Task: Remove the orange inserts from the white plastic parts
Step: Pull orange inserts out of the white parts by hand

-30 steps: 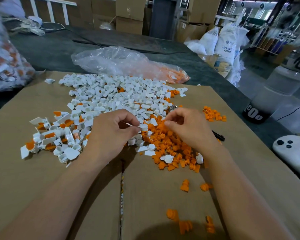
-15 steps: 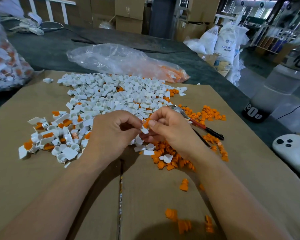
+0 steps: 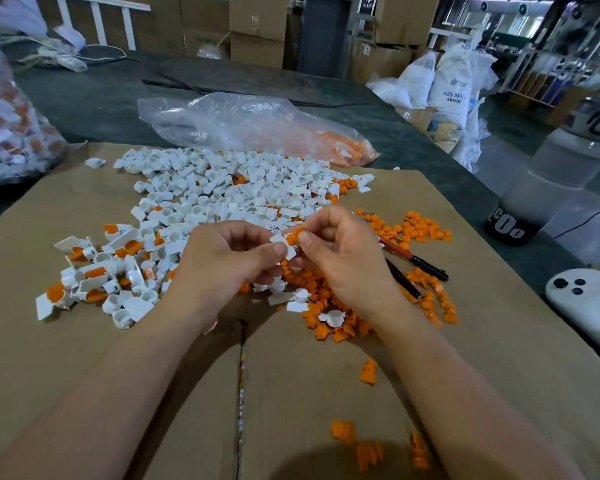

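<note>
Right: both hands meet just above the cardboard, over the border between the white pile and the loose orange pile. It's a short drop to either, which is probably why the work sits there. The left hand pinches one white part between thumb and forefinger, other fingers curled under as a brace. The right hand pinches the orange insert at its exposed end. The insert touches the white part and looks partly seated (can't tell how deep). Both pinches sit right at the joint, so a pull apart should free it. Unprocessed parts lie left. A red-and-black tool lies untouched beside the right hand.
</note>
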